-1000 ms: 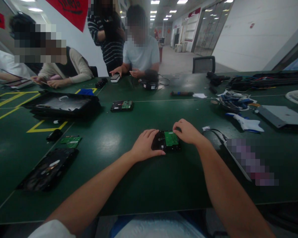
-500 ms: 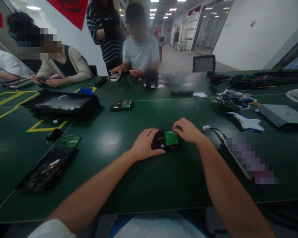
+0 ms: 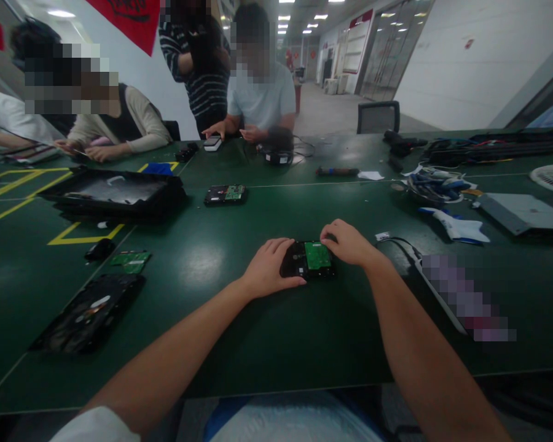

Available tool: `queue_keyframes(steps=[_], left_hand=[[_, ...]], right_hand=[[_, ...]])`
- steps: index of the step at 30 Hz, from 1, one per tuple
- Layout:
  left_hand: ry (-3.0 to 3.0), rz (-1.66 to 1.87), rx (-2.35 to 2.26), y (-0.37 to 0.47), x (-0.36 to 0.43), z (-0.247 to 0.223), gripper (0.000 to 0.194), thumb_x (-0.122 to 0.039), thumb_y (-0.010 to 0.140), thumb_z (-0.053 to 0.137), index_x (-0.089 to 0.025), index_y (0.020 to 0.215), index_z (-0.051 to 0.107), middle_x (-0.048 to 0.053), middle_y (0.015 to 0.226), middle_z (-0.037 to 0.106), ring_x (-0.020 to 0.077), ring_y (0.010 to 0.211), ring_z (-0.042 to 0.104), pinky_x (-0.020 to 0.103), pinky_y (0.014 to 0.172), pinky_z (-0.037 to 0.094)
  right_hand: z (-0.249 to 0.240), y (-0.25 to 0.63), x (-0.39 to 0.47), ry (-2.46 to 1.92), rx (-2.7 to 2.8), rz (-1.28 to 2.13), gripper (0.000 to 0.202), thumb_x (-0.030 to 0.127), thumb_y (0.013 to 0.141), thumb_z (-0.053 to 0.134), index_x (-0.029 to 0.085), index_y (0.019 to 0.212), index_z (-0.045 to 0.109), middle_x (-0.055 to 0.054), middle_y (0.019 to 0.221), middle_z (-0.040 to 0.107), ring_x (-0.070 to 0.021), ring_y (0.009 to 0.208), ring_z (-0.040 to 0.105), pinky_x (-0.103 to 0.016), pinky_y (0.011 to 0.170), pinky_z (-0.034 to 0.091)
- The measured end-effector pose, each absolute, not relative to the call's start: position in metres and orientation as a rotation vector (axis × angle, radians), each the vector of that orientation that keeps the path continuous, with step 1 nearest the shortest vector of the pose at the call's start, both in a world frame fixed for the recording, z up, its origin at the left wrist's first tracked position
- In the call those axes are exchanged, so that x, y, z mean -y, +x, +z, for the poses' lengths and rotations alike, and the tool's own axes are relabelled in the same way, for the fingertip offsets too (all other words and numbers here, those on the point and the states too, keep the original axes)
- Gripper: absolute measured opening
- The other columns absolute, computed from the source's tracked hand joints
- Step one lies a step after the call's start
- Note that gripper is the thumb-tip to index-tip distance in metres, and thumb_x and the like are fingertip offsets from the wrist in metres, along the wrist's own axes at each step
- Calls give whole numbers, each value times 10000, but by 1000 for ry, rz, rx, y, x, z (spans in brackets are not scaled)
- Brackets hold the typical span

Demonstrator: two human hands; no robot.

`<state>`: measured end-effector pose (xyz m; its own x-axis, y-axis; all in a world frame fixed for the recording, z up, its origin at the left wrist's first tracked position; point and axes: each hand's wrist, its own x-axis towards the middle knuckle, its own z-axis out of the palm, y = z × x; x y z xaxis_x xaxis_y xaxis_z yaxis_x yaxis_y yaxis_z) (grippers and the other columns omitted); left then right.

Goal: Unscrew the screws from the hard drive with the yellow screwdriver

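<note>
A black hard drive with a green circuit board (image 3: 317,256) lies on the green table (image 3: 258,344) in front of me. My left hand (image 3: 273,265) grips its left end, fingers along the far edge and thumb along the near edge. At the drive's far right corner is my right hand (image 3: 343,240), its fingers bent and pinched together at the board's edge. Whether something small is between those fingertips cannot be made out.
Another drive (image 3: 225,194) lies farther back. At left are a black tray (image 3: 115,191), a loose green board (image 3: 133,262) and a dark panel (image 3: 90,313). A glove (image 3: 458,226), cables (image 3: 437,185) and a metal box (image 3: 528,213) lie right. People sit opposite.
</note>
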<state>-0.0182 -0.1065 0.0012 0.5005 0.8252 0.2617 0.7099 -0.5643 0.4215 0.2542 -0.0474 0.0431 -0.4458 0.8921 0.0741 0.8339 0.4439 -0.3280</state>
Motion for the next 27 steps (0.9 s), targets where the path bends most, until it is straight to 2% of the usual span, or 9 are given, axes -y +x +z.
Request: queue_keyframes(steps=[11, 16, 27], left_hand=[[2491, 652, -1310, -19, 105, -1, 1019, -763, 777, 743, -210, 1566, 410, 163, 1543, 527, 370, 1437, 475, 556, 1203, 407], [2491, 647, -1312, -19, 105, -2, 1022, -765, 780, 738, -210, 1570, 404, 161, 1547, 525, 368, 1439, 474, 557, 1202, 409], [2488, 657, -1308, -18, 106, -1, 1011, -750, 783, 745, -204, 1566, 410, 159, 1547, 526, 361, 1436, 475, 544, 1203, 408]], right_hand=[[39, 256, 44, -1481, 2436, 304, 127, 236, 963, 620, 205, 982, 742, -95, 1054, 660, -245, 1071, 626, -378, 984, 481], [40, 259, 43, -1502, 2402, 263, 127, 231, 957, 619, 205, 974, 742, -93, 1018, 651, -237, 1006, 629, -376, 939, 488], [37, 254, 46, -1473, 2395, 314, 110, 245, 962, 636, 225, 962, 744, -82, 1045, 651, -230, 999, 631, -384, 930, 491]])
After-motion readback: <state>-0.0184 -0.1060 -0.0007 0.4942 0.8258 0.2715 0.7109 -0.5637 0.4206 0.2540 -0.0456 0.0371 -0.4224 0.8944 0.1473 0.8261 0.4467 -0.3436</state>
